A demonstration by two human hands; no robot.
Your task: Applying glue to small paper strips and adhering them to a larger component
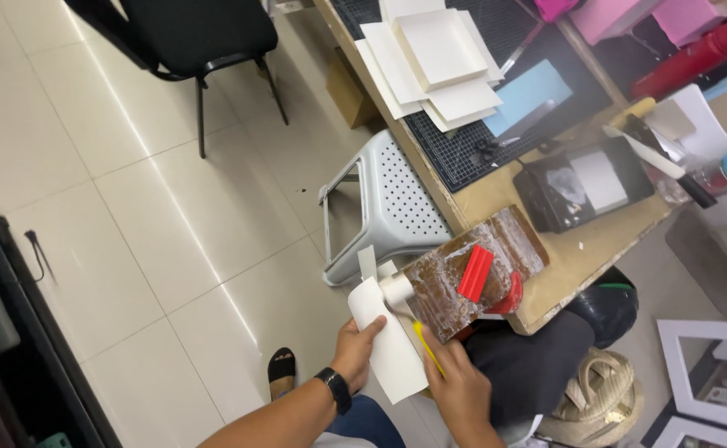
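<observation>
Both hands are seen low in the frame, at the near corner of the workbench. Left hand, with a black watch on the wrist, is closed around the lower edge of a white card sheet; thumb lies on top, fingers are hidden beneath. Right hand is curled shut around a thin yellow tool, whose tip is laid against the sheet's right edge. Tool type cannot be told.

Surroundings, noted from largest to smallest:

- Pale tiled floor is seen across the left half of the view.
- Wooden workbench runs diagonally along the right.
- Black chair is placed at top left, well apart from the hands.
- Black gridded cutting mat is laid on the bench, with a stack of white boards and a light blue sheet on it.
- Grey perforated plastic stool is tucked beside the bench.
- Brown glue-stained board overhangs the bench corner, just above the card sheet; a red scraper rests on it.
- Black tray sits on the bench behind the board.
- White roller is seen at the board's left end, touching the sheet's upper part.
- Black sandal is visible on the floor, beside the left forearm.
</observation>
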